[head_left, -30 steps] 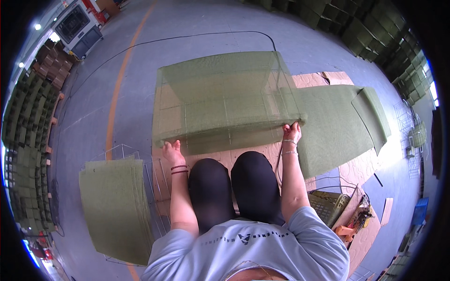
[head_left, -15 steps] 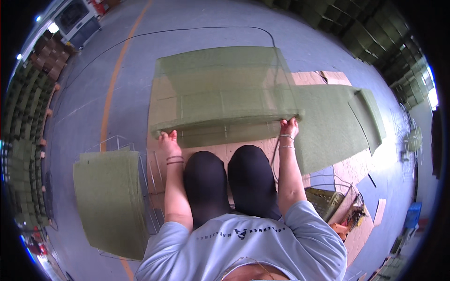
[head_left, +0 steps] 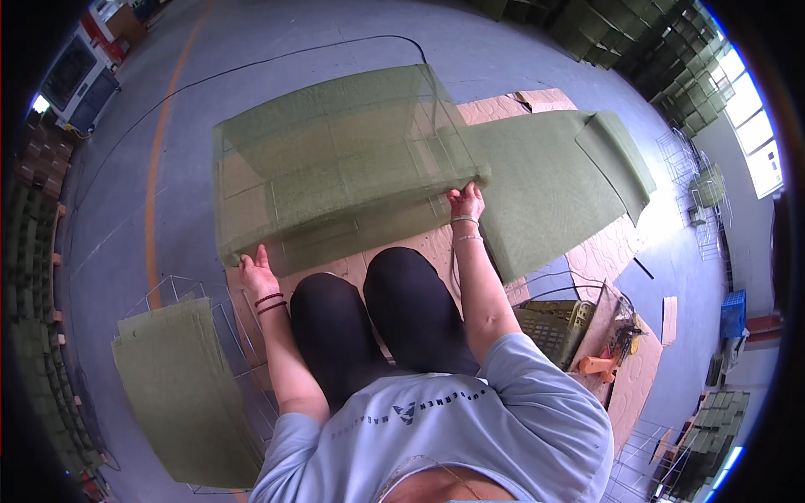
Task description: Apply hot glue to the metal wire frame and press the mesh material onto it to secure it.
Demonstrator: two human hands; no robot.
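Observation:
A box-shaped cover of sheer green mesh over a thin wire frame [head_left: 335, 189] lies in front of my knees. At its near left corner my left hand [head_left: 257, 273] has thumb and fingertips closed on the mesh edge, one finger pointing up. My right hand [head_left: 466, 201] pinches the near right corner, with the fingertips partly hidden by the fabric. Beside the frame on the right, a wide green mesh sheet [head_left: 545, 184] is spread flat, its far right end folded over. Wire bars show through the mesh cover.
Cardboard sheets [head_left: 377, 260] lie under the work. A stack of green mesh pieces [head_left: 172, 390] rests on wire frames at my left. A yellowish plastic basket [head_left: 549, 325] and an orange-handled tool [head_left: 597, 366] are at my right. A black cable [head_left: 293, 52] crosses the floor.
The mesh-covered frame now sits further left in view and is tilted, its right end higher. Both hands keep hold of its near corners. The whole view has also turned.

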